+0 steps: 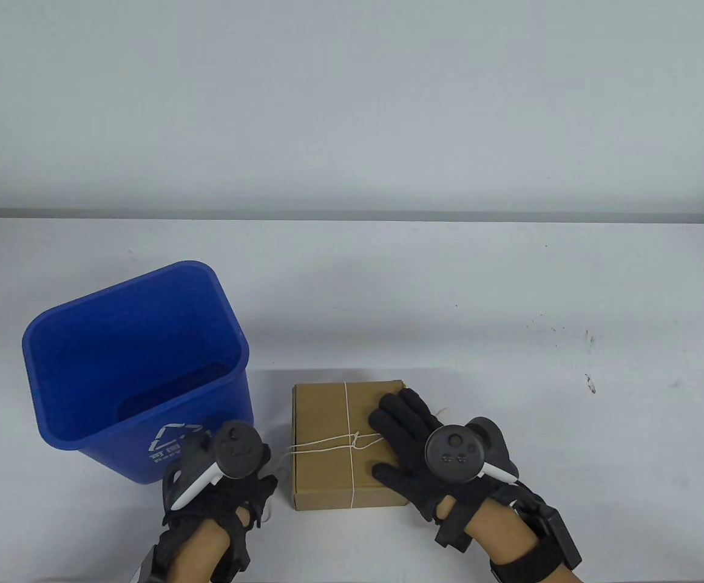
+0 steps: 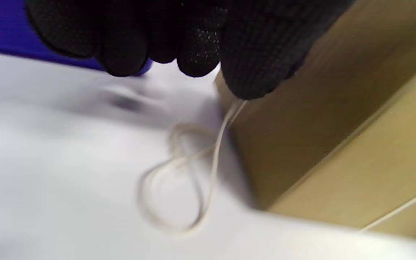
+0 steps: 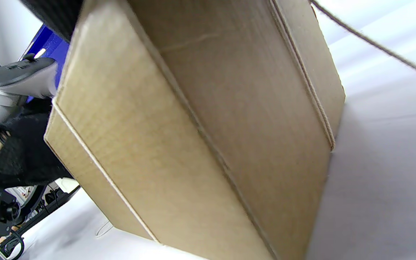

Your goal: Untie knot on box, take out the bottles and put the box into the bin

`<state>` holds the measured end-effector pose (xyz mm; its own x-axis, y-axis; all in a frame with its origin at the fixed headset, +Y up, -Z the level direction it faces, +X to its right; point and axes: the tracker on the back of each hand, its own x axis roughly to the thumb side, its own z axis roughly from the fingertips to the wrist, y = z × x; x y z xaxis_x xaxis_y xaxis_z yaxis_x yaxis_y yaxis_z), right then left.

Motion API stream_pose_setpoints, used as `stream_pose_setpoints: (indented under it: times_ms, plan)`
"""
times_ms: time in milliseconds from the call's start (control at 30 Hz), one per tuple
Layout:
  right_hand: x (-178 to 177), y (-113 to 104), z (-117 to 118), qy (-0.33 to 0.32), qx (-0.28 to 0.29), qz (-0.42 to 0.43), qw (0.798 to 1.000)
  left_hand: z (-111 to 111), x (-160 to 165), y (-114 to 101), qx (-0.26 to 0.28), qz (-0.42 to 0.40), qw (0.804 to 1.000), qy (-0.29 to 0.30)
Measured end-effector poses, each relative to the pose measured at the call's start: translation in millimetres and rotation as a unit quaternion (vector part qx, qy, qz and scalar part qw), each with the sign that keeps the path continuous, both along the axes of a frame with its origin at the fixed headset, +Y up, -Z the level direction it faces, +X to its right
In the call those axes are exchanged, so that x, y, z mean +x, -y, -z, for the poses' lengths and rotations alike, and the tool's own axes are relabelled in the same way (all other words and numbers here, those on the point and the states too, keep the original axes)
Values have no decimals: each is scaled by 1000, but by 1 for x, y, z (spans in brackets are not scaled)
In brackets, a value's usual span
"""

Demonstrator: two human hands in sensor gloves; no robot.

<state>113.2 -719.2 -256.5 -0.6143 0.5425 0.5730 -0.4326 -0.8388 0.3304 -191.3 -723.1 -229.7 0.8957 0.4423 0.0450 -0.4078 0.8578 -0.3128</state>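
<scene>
Gloved hands at the tied brown cardboard box (image 1: pixel 328 425)

Left hand (image 1: pixel 218 486) fingers (image 2: pixel 251 72) pinch the thin white string (image 1: pixel 321 446); right hand (image 1: pixel 425 449) lies flat, fingers spread, beside the blue plastic bin (image 1: pixel 85 340).

Matt cardboard box (image 1: pixel 328 446), seemingly glossy plastic bin (image 1: pixel 139 370).

Bin (image 1: pixel 136 370) lower left of frame on tabletop (image 1: pixel 449 291); box (image 1: pixel 334 443) just right of it, lower centre. String (image 1: pixel 348 425) crosses box top. Left hand (image 1: pixel 230 486) between bin and box; right hand (image 1: pixel 416 446) on box's right part.
</scene>
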Motion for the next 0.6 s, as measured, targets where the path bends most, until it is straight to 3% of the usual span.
stream_pose_setpoints:
  times_ms: [67, 233, 600]
  plan:
    - [0, 0, 0, 0, 0, 0, 1000, -2, 0, -7, 41, -41, 998, 4]
    - [0, 0, 0, 0, 0, 0, 1000, -4, 4, -11, 81, -58, 995, 8]
    - [0, 0, -1, 0, -2, 4, 1000, -1, 7, -7, 71, -45, 996, 7]
